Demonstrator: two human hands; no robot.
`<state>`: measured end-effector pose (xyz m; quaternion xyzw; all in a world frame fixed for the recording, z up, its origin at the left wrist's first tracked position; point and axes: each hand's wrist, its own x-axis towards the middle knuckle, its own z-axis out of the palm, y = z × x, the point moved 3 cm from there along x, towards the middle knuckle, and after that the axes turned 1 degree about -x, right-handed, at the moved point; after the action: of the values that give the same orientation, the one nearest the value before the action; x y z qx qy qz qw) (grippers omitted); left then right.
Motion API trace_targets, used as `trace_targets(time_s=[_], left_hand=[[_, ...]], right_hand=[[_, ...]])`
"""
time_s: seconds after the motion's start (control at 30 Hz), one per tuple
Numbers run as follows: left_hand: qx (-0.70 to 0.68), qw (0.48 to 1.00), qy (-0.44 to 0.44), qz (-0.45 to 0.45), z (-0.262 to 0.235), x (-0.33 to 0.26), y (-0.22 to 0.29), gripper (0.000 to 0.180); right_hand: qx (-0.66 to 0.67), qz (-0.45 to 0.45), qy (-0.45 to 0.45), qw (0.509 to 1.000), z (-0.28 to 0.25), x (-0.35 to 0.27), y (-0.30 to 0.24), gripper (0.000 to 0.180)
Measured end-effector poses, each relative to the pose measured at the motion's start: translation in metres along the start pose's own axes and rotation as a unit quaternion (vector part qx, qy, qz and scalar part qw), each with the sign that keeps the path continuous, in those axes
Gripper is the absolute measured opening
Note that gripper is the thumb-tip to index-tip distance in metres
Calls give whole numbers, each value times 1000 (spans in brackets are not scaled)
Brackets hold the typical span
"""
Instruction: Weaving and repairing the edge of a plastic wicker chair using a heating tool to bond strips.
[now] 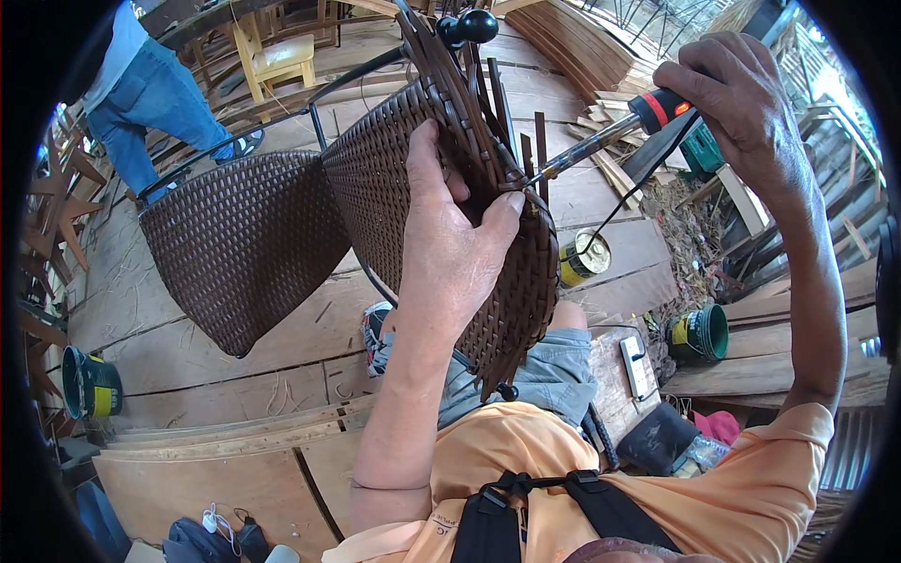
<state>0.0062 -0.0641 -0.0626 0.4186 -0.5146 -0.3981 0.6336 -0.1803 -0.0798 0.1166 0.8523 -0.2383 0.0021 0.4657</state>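
Observation:
A dark brown woven wicker chair (246,239) on a black metal frame lies tilted across my lap. My left hand (449,239) grips the thick woven edge of one panel, its thumb pressed near a strand and its other fingers partly hidden. Raised at the upper right, my right hand (737,103) is closed around the handle of a soldering iron (593,145) with a lit orange spot. The iron's tip touches or nearly touches the weave beside my left thumb. Loose strip ends (527,150) stick out above that edge, and a black cord hangs from the iron.
A yellow-labelled can (586,258) stands beyond the chair, and a green bucket (699,333) to the right. Another bucket (92,383) is at far left. A power strip (638,368) lies near my knee. A person in jeans (160,108) stands at upper left, near a wooden chair (274,58).

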Motion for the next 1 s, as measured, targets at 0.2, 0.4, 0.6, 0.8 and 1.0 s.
trace_targets(time_s=[0.2, 0.4, 0.6, 0.8, 1.0], left_hand=[[-11, 1000, -2, -5, 1, 1, -1, 68], [27, 1000, 10, 1, 0, 0, -1, 67], [16, 1000, -3, 24, 0, 2, -1, 68], [43, 998, -18, -37, -1, -1, 1, 72], [13, 999, -26, -45, -2, 0, 4, 73]], right_hand=[[4, 4, -16, 1000, 0, -2, 0, 23], [-3, 5, -12, 1000, 4, -5, 0, 24], [81, 74, 11, 994, 10, -19, 6, 23], [532, 445, 16, 720, 60, -21, -39, 22], [642, 439, -18, 629, 82, 10, -114, 37]])
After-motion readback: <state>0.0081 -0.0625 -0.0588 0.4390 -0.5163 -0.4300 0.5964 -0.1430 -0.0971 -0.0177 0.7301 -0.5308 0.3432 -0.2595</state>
